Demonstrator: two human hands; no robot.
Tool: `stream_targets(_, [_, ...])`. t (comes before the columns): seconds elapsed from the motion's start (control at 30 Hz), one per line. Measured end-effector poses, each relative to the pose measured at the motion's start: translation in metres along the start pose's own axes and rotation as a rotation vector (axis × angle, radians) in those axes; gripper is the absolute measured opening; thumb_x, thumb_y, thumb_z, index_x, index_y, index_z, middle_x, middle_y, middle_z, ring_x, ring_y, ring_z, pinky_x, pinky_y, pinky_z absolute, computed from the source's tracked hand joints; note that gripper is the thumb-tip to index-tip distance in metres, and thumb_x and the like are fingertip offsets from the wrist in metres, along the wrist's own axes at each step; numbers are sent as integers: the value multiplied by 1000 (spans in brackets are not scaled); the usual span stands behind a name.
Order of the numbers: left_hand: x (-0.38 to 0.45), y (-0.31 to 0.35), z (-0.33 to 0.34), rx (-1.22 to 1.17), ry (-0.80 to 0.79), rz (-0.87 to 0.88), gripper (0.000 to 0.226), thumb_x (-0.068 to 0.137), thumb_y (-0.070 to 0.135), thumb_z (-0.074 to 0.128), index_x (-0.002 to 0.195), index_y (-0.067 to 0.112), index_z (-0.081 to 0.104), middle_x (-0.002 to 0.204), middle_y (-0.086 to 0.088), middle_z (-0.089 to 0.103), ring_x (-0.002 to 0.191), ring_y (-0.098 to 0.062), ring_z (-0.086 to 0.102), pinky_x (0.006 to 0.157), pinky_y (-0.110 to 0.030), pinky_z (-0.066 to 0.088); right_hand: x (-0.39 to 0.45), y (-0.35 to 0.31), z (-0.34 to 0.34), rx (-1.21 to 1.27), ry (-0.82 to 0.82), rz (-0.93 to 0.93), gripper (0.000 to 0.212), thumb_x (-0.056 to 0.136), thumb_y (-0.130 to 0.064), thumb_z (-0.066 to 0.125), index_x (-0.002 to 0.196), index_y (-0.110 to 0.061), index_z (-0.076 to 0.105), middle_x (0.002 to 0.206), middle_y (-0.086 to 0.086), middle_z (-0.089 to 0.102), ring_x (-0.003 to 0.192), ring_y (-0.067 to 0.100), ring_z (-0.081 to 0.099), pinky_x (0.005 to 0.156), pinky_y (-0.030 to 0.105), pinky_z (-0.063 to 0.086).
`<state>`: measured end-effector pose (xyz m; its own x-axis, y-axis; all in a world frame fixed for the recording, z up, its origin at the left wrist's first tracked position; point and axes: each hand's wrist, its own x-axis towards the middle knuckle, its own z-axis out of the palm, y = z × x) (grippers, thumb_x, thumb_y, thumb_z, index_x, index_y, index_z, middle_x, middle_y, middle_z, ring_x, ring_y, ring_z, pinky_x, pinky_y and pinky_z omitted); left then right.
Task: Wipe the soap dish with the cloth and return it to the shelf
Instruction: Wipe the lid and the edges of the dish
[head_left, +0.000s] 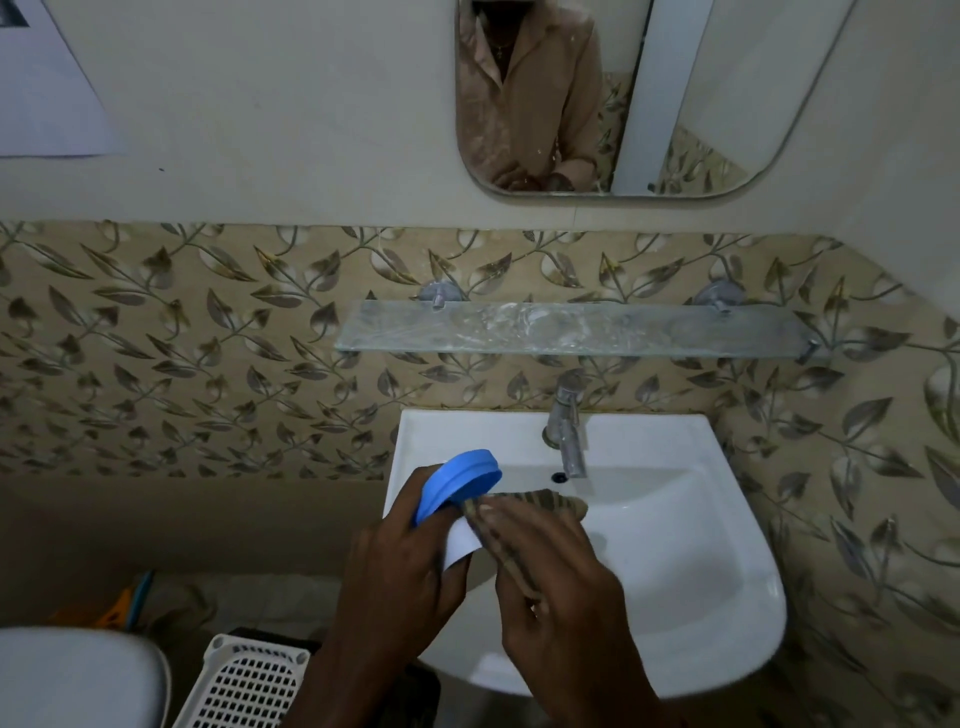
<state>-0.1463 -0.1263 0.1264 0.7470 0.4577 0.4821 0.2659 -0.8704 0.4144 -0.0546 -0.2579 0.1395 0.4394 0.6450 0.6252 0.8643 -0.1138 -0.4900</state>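
Note:
My left hand (400, 566) grips a blue oval soap dish (460, 480), tilted on its edge over the left rim of the white sink (727, 545). A brown striped cloth (524, 512) is pressed against the dish's underside by my right hand (561, 577), whose fingers lie flat on the cloth. On the wall above the sink hangs the glass shelf (566, 330), with nothing standing on it.
A metal tap (569, 431) sticks out over the basin below the shelf. A mirror (613, 93) hangs higher on the wall. Lower left are a white toilet lid (72, 675) and a white perforated basket (249, 680).

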Motion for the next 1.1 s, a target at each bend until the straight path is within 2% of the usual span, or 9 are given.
stream_targets(0.07, [-3,1,2,-90,114,-12,37,84,31,53,97,4,75,107,-21,70,74,-30,72,61,-27,53,1,4,3,45,78,117,41,76,1,73,115,-10,69,112,-1,69,107,5,60,97,16,46])
stream_targets(0.13, [-3,2,3,-241,279,-7,30,94,35,53,104,11,68,108,-9,61,89,-15,64,80,-14,50,-1,5,6,204,97,301,34,77,0,77,102,-23,71,101,-12,69,95,0,65,86,8,47])
stream_targets(0.23, [-3,8,9,-356,412,-6,45,101,54,46,107,12,62,108,-5,54,99,-2,52,95,-3,41,-4,6,10,286,118,502,33,76,-15,82,90,-40,66,86,-24,69,80,-4,67,72,3,47])
stream_targets(0.4, [-14,5,28,-456,417,-172,45,92,33,61,102,-9,74,106,-6,63,97,-13,61,89,-14,53,5,15,0,22,186,228,22,79,-6,76,101,-10,75,97,-6,71,90,2,64,89,10,47])
stream_targets(0.53, [-18,4,18,-434,176,-246,51,69,44,81,116,27,73,119,2,62,104,-6,61,91,-1,45,6,29,-11,-243,52,-51,24,84,-4,65,106,-4,73,105,7,71,96,18,64,84,27,54])
stream_targets(0.7, [-13,14,20,-221,59,-211,28,72,9,88,98,6,79,95,-14,75,82,-28,72,74,-45,63,2,29,-4,-371,-40,-239,26,93,-12,52,109,-5,71,105,10,72,91,24,67,80,32,56])
stream_targets(0.77, [-12,14,19,-209,87,-188,20,74,11,79,90,0,79,86,-17,74,75,-31,72,69,-45,63,1,27,-2,-340,-61,-282,26,90,-10,57,111,-3,70,108,12,72,92,26,67,81,37,58])
stream_targets(0.93, [-15,11,15,-218,163,-181,31,65,9,73,92,-3,79,94,-25,71,86,-23,69,77,-20,52,6,29,-10,-222,-28,-68,41,72,-2,81,112,-2,70,108,12,72,94,23,66,83,33,57])
stream_targets(1.1, [-15,9,15,-275,213,-205,41,74,28,63,94,-4,79,101,-25,71,91,-20,65,82,-17,51,13,23,-13,-108,162,158,32,73,2,78,104,2,73,102,12,73,94,19,69,94,18,49])
